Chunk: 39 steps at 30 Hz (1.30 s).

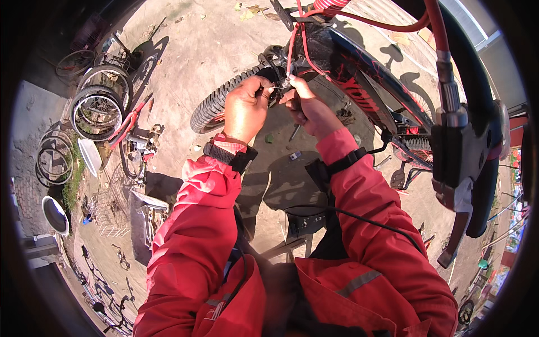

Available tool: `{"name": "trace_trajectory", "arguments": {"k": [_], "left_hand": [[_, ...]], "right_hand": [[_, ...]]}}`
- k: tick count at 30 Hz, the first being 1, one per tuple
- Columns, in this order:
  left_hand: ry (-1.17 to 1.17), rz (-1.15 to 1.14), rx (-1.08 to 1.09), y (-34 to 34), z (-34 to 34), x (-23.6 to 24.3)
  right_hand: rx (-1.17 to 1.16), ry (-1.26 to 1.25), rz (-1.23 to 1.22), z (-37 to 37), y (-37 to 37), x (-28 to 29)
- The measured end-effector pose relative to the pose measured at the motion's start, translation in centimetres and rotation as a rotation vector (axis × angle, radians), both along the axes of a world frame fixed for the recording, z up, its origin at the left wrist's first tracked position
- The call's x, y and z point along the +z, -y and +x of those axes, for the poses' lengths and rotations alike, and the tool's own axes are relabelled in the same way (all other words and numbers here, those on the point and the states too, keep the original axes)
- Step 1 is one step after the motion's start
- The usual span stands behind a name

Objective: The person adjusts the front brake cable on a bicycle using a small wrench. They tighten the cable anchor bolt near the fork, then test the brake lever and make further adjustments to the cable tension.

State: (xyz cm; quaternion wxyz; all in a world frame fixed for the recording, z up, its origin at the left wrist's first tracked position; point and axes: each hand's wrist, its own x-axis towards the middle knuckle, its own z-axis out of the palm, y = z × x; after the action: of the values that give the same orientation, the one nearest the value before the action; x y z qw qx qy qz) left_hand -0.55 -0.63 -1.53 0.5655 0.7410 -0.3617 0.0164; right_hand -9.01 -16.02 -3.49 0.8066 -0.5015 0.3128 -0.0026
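Both hands meet at the brake (281, 73) beside the front wheel (216, 101) of a dark bicycle (359, 73) with red markings. My left hand (245, 109) pinches a thin metal wire between thumb and forefinger. Just to its right, my right hand (314, 109) is closed, its thumb at the lower end of a red brake cable (290, 53). What lies inside its curled fingers is hidden. Large at the right edge of the view, the handlebar (483, 213) carries a brake lever (457, 219).
Loose wheels (98, 112) lie at the left, with bare rims (54, 160) nearby. A red-handled tool (129, 123) and a box of parts (147, 216) sit on the dusty ground. A black cable (382, 224) crosses my right sleeve.
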Motion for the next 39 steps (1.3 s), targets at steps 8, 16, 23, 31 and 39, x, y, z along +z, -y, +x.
{"name": "trace_trajectory", "arguments": {"k": [8, 16, 23, 31, 39], "left_hand": [[-0.006, -0.074, -0.023, 0.8, 0.3, -0.1], [0.168, 0.057, 0.023, 0.6, -0.3, 1.8], [0.139, 0.076, -0.02, 0.5, 0.0, 1.8], [0.174, 0.112, -0.021, 0.3, 0.1, 1.8], [0.249, 0.152, -0.114, -0.4, -0.4, 1.8]], "right_hand": [[0.028, -0.015, -0.008, 0.0, 0.2, -0.5], [0.041, -0.042, -0.019, -0.2, -0.3, 1.3], [0.051, -0.044, -0.025, -0.3, -0.5, 1.6], [0.054, -0.021, -0.006, -0.1, -0.2, 0.5], [0.06, 0.003, -0.016, -0.1, -0.2, 0.8]]}}
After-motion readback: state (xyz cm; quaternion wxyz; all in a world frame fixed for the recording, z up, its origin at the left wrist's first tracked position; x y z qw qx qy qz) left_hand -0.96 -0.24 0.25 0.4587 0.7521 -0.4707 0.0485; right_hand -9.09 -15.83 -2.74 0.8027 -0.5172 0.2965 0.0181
